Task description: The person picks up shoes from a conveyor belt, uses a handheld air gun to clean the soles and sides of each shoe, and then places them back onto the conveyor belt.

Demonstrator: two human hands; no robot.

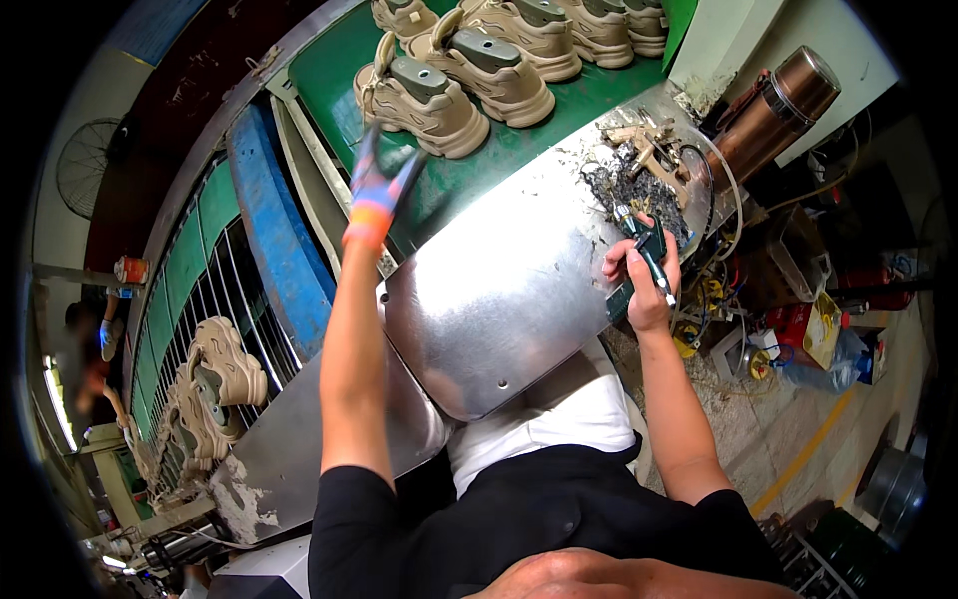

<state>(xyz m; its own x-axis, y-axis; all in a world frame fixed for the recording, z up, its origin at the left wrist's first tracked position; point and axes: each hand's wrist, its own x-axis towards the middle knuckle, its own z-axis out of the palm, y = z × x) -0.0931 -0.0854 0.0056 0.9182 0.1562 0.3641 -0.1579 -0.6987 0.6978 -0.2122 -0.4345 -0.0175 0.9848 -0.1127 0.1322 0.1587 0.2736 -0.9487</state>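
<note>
My left hand (382,190), in a grey-blue glove with an orange cuff, reaches up beside a beige sneaker (431,108) on the green conveyor belt (439,185). Its fingers are spread and a little blurred, with nothing seen in them; whether they touch the shoe I cannot tell. In my bare right hand (649,275) is a slim dark green and black hand tool (651,250) with metal ends, its exact kind unclear. My fingers wrap round it above the right edge of a shiny metal sheet (499,290). More beige sneakers (529,35) stand behind, with grey-green lasts or inserts in them.
Dark scraps (639,185) and small tools litter the sheet's far right corner, next to a copper-coloured thermos (783,105) and a looping clear hose (736,185). A wire rack (215,290) with sneakers (215,384) runs along the left. Another person's gloved hand (106,334) shows far left.
</note>
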